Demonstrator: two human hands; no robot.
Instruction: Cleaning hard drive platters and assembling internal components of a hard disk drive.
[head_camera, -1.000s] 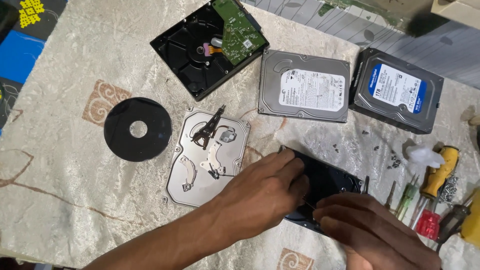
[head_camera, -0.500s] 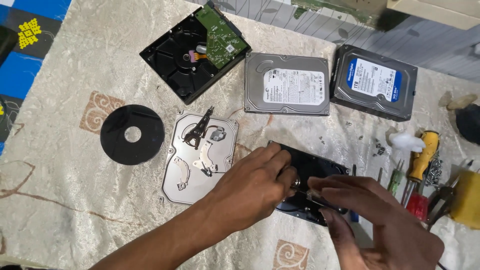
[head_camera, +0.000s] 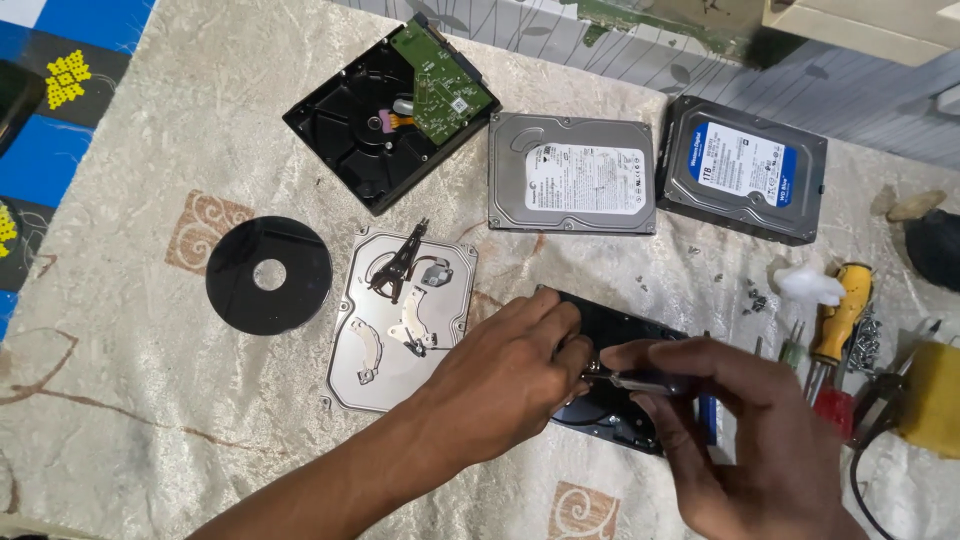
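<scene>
Now both hands on open black drive (head_camera: 625, 335), right of silver cover plate (head_camera: 400, 320). Left hand (head_camera: 505, 380) fingers pressed onto drive; right hand (head_camera: 740, 430) pinching small screwdriver (head_camera: 630, 379) w/ tip over drive.

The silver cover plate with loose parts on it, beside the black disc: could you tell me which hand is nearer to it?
Left. The left hand lies right at the silver cover plate's right edge. The right hand is farther right, beyond the black drive, holding a screwdriver.
</scene>
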